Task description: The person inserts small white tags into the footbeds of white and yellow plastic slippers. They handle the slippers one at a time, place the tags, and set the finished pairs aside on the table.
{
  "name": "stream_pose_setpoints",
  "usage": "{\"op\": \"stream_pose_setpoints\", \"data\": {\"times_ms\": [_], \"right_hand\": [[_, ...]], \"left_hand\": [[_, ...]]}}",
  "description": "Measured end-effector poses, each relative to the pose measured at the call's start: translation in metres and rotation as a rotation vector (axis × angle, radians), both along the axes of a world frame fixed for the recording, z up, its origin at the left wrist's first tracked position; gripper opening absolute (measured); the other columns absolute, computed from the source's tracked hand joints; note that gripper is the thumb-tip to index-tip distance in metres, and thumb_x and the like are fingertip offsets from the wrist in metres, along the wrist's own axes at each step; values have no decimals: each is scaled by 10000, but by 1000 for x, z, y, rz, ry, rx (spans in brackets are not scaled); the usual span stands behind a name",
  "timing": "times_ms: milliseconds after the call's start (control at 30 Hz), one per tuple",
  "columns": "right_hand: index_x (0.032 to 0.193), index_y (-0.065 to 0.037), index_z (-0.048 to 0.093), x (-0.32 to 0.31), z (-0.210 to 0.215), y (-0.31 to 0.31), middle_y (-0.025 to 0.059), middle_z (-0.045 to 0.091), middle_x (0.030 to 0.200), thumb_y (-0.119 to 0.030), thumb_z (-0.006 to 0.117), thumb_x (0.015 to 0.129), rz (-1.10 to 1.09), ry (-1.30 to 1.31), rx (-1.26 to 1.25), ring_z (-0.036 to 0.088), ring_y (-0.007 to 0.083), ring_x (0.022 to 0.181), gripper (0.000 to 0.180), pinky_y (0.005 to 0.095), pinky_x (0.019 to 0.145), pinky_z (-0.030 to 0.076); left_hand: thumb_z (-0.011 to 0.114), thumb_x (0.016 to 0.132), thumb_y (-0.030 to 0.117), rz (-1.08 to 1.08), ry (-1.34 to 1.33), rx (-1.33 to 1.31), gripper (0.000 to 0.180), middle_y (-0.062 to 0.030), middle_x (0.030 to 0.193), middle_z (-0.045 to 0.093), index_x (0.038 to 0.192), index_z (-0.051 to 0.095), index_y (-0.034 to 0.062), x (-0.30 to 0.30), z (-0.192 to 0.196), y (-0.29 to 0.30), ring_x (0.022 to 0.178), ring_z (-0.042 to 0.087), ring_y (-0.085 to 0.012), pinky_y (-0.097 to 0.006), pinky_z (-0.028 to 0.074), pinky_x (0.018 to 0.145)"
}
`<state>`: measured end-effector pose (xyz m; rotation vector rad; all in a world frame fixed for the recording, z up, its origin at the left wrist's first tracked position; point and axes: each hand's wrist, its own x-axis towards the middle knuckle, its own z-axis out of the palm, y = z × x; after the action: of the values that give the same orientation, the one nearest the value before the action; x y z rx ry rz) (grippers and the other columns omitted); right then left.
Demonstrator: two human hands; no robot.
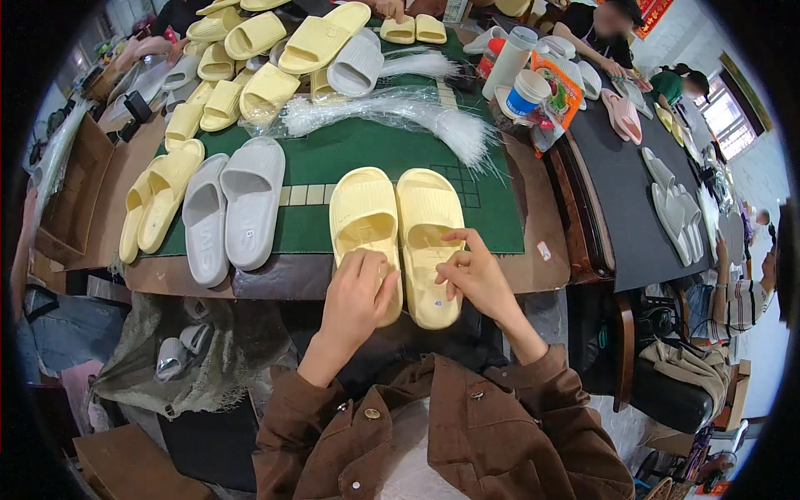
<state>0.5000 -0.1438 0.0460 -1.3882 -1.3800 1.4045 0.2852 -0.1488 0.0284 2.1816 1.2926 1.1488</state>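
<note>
Two pale yellow slide sandals lie side by side at the front edge of the table, heels toward me. Over the heel half of the left yellow slide (362, 196) is my left hand (357, 292), its fingers bent and drawn together; what they hold, if anything, is hidden. My right hand (479, 279) hovers over the footbed of the right yellow slide (429, 200). Its index finger is crooked and stands apart from the thumb, with nothing plain to see between them. A small white sticker marks that slide's heel.
A pair of grey slides (254, 196) stands on the left beside yellow slides (171, 196). Clear plastic strands (400, 117) lie on the green mat (333, 150). Beyond are heaped slides (254, 37), a white tumbler (511, 62) and a paper cup (528, 92). Other people work around the tables.
</note>
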Motion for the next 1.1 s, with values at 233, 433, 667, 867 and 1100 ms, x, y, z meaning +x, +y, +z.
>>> {"op": "stream_pose_setpoints", "data": {"times_ms": [233, 433, 667, 867, 1100], "right_hand": [[1082, 66, 563, -16, -13, 8, 147, 635, 887, -73, 586, 906, -23, -236, 232, 653, 189, 733, 225, 305, 604, 517], [1265, 71, 479, -28, -25, 13, 243, 520, 1151, -188, 526, 958, -23, -282, 383, 581, 324, 1027, 405, 385, 871, 474], [1137, 46, 498, -42, -34, 26, 236, 495, 1071, -234, 462, 982, -13, -350, 473, 479, 365, 1034, 322, 426, 889, 401], [1139, 47, 484, -41, -40, 40, 287, 471, 1144, -292, 444, 982, 74, -480, 408, 460, 458, 1032, 376, 494, 907, 371], [1204, 70, 462, -35, -25, 27, 264, 492, 1155, -256, 482, 966, 130, -406, 417, 476, 419, 1067, 404, 466, 920, 384]], "left_hand": [[623, 896, 313, 25, 174, 2, 588, -294, 1236, 479, 1249, 435, -118, 5, -14, 17, 1143, 488, -431, -445, 416, 965], [655, 845, 473, 12, 295, -163, 849, -320, 1393, 348, 1337, 340, -143, 8, -14, 32, 1278, 387, -437, -459, 340, 1060], [724, 782, 349, 6, 308, -231, 816, -316, 1343, 375, 1319, 345, -133, 20, -14, 46, 1231, 406, -445, -484, 359, 1024], [736, 744, 222, 82, 311, -205, 531, -281, 1062, 536, 1088, 518, -118, 31, -28, 57, 997, 566, -428, -458, 475, 839], [643, 837, 229, 85, 295, -85, 450, -308, 1074, 523, 1078, 509, -127, 28, -34, 58, 964, 560, -461, -489, 485, 813]]}}
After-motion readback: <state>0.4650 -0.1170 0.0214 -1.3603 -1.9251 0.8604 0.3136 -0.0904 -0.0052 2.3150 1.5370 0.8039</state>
